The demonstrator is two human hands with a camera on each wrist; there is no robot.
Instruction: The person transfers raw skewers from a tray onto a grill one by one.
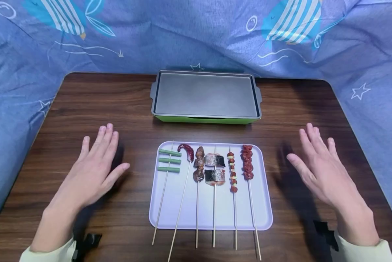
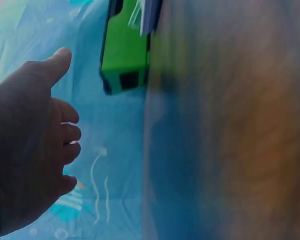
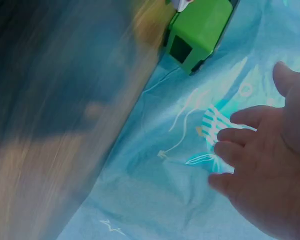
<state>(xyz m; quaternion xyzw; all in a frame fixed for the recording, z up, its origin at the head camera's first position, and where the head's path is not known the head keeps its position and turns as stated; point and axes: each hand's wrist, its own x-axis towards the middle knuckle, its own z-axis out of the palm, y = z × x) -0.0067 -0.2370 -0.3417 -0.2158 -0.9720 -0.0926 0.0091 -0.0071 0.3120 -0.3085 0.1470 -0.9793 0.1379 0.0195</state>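
Note:
My left hand (image 1: 92,171) is left of a pale lilac tray (image 1: 183,214), fingers extended and holding nothing. On the tray's other side my right hand (image 1: 327,173) is likewise spread and bare. Skewers lie side by side on the tray, their sticks jutting past its near edge: green stalks (image 1: 169,161), a dark red tentacle (image 1: 187,151), brown meat chunks (image 1: 199,163), fish pieces with dark skin (image 1: 215,175), small red and yellowish pieces (image 1: 232,173) and red meat (image 1: 247,163). Both wrist views show the hands with thumbs apart from the fingers.
Behind the tray stands a green grill with a dark flat plate (image 1: 206,92) on top, its short side handles sticking out. A dark wood table (image 1: 117,98) carries everything. Blue cloth with fish and stars (image 1: 196,36) hangs behind and around the table.

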